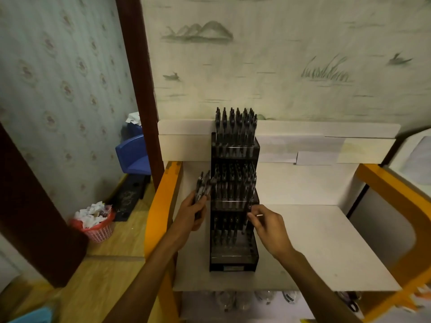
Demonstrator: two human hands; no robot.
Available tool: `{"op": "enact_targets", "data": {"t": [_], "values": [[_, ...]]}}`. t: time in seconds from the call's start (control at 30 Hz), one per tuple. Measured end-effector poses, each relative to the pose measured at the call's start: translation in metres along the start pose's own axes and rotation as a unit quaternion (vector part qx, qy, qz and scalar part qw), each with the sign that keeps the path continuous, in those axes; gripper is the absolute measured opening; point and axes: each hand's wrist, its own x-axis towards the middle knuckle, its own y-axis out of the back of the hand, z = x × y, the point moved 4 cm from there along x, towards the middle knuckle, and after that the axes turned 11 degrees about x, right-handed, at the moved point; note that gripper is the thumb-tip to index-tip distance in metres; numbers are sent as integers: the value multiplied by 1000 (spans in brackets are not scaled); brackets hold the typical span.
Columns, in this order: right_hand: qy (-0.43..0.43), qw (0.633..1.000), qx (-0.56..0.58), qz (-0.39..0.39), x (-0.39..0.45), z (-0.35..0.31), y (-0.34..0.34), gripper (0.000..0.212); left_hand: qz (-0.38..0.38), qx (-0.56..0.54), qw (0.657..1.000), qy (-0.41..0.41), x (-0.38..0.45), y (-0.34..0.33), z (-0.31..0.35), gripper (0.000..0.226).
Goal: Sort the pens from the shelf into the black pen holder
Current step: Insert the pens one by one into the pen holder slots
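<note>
White shelf (314, 241) carries our black pen holder (234, 229), tiers nearly full. Our left hand (192, 212) grips a pen bundle (202, 186) beside it; right hand (268, 223) pinches one pen (247, 215) at the middle tier.

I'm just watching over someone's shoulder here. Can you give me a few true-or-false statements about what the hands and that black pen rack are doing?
1. The left hand grips a bunch of pens. True.
2. The black pen holder stands on the floor. False: it stands on the white shelf.
3. The holder's top tier is empty. False: it is full of upright pens.
4. The right hand pinches a pen at the holder's right side. True.
5. A pink basket sits on the floor. True.
</note>
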Motion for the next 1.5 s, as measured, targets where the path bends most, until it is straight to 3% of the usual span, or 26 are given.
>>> {"op": "enact_targets", "data": {"t": [0.57, 0.9, 0.97, 1.03, 1.2, 1.5], "values": [[-57, 992, -99, -58, -8, 30, -31, 15, -7, 21, 1000, -2, 3, -9, -6, 14], [-66, 989, -110, -73, 1, 22, -13, 15, 4, 33, 999, -9, 3, -27, -10, 17], [-63, 995, -57, -60, 3, 10, -5, 13, 8, 35, 999, -12, 3, -30, -8, 17], [-74, 994, 68, -36, 4, -6, 2, 9, 7, 33, 999, -16, 3, -33, -6, 17], [-87, 946, 310, -18, 15, -46, 14, 18, -2, 44, 999, -32, 4, -42, -1, 11], [-115, 913, 391, -22, 17, -57, 7, 20, -6, 54, 998, -43, -1, -51, 1, 12]]}}
